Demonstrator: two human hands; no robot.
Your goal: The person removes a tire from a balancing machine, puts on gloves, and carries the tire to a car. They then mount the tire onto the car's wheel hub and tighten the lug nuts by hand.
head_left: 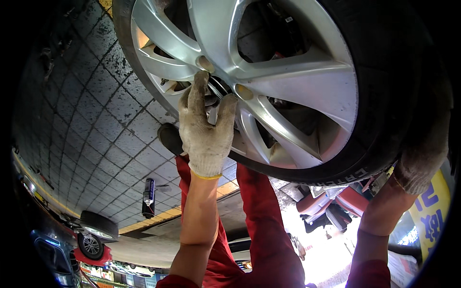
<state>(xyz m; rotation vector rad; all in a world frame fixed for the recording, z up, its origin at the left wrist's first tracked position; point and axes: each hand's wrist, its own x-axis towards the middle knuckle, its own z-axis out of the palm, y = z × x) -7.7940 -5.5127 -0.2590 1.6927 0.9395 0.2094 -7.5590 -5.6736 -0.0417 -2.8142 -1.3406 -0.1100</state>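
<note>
A silver alloy wheel (297,79) with a black tyre (384,96) fills the upper right, tilted toward me. My left hand (206,132), in a soiled off-white knit glove, grips the wheel at its middle. Its index finger and thumb are apart, touching the metal beside two of the bolt holes (244,91); the other fingers are partly hidden. At the far right, my right hand (425,163), also gloved, is against the outer side of the tyre. Deep shadow hides its fingers.
A spray can (149,191) is on the tiled floor (122,129) at lower left. My red-trousered legs (266,211) are below the wheel. Another wheel and tyre (91,242) and a blue car (53,254) show at the lower left, a yellow sign (437,211) at the right.
</note>
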